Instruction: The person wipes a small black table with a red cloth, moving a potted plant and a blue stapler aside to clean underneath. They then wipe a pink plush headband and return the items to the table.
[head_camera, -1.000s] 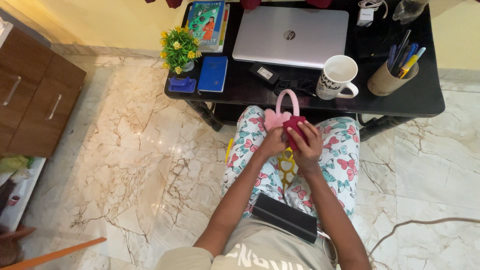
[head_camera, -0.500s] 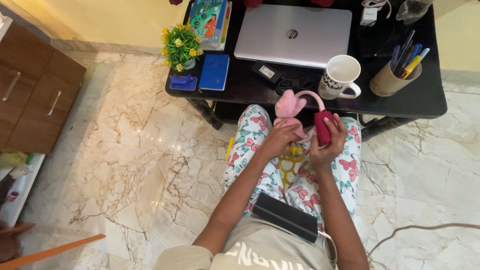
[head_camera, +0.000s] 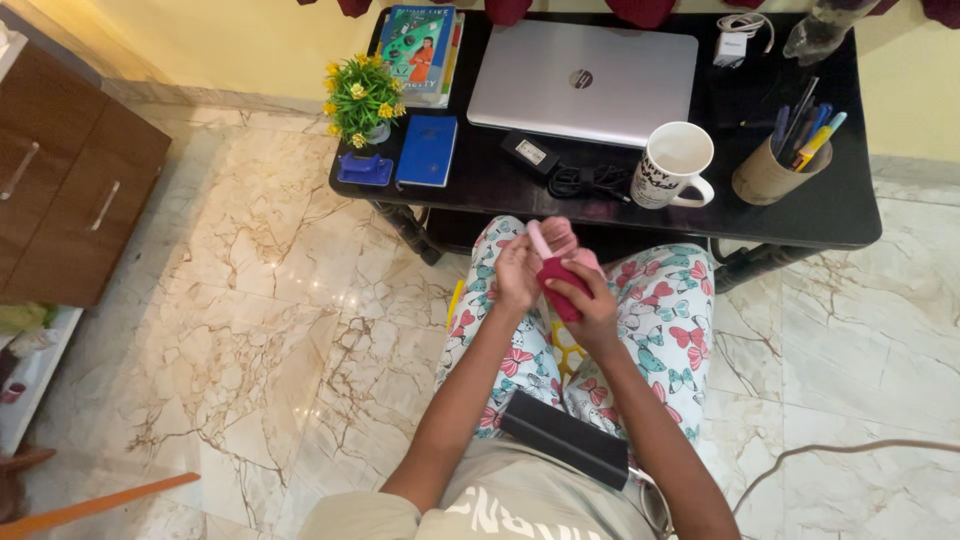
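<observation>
Head view, looking down at a seated person's lap; both hands meet over the knees, just in front of the black desk edge. Left hand and right hand share a pair of pink fluffy earmuffs; the muffs sit between the two hands, above butterfly-print trousers. Left hand: fingers curled, pinching the pale pink headband near its upper end; fingertips pressed together around the band. Right hand: fingers wrapped and pressed together around the dark red-pink ear pad, thumb on top; pad mostly covered by the palm. Second pad, lighter pink, shows just beyond the fingers toward the desk; exact contact with it cannot be told.

Lap: black rectangular case lies across the thighs near the waist, well apart from the hands; yellow plastic piece with round holes shows between the knees, under the right wrist.

Desk top: closed silver laptop at centre back; white mug right of centre, near the front; brown pen holder with blue and yellow pens just right of the mug; black power adapter and coiled cable between laptop and front edge; blue notebook at left; small potted plant with yellow flowers at the left corner; book with green cover behind it.

Floor: beige marble tiles; brown drawer cabinet at far left.
</observation>
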